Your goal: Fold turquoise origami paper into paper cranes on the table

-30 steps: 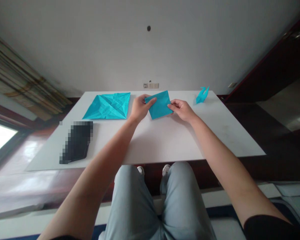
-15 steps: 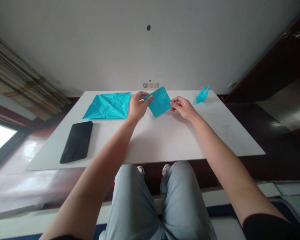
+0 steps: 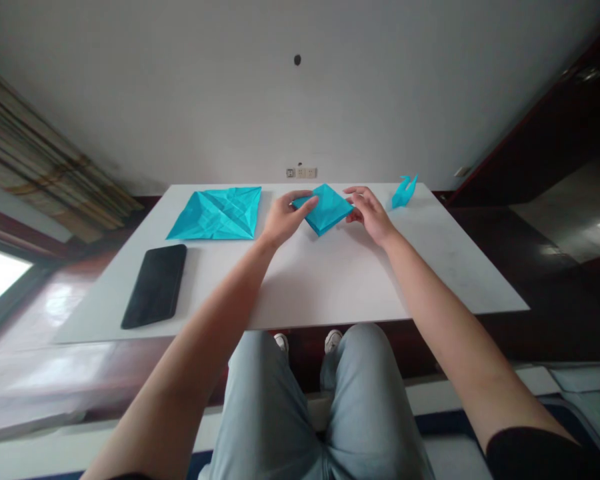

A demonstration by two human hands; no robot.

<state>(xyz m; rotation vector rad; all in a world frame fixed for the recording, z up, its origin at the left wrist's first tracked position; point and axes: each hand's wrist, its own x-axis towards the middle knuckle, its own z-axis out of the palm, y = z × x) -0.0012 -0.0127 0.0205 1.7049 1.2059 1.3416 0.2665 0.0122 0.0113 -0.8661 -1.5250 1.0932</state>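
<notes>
Folded paper: the turquoise folded paper square (image 3: 330, 212) is between your two hands, over the middle of the far half of the white table (image 3: 325, 287); it is turned like a diamond, one corner towards you, with layers showing along its lower right edge. Whether it rests on the tabletop or is held just above it, you cannot tell from this view.
Left hand: your left hand (image 3: 287, 217) pinches the square's left corner, thumb on top and fingers behind.
Right hand: your right hand (image 3: 373, 215) is at the square's right corner, fingers loosely bent and parted around the tip; whether they touch the paper cannot be told.
Creased sheet: to the left of your left hand, a turquoise creased sheet (image 3: 220, 213) lies spread out, crossed by many fold lines.
Paper crane: beyond your right hand, near the table's far right corner, a turquoise origami crane (image 3: 404, 193) stands with two points up.
Tablet: on your near left, a black tablet (image 3: 155, 285) lies flat, apart from the creased sheet.
Wall: past the table's far edge, wall sockets (image 3: 301, 173) sit in a short row.
</notes>
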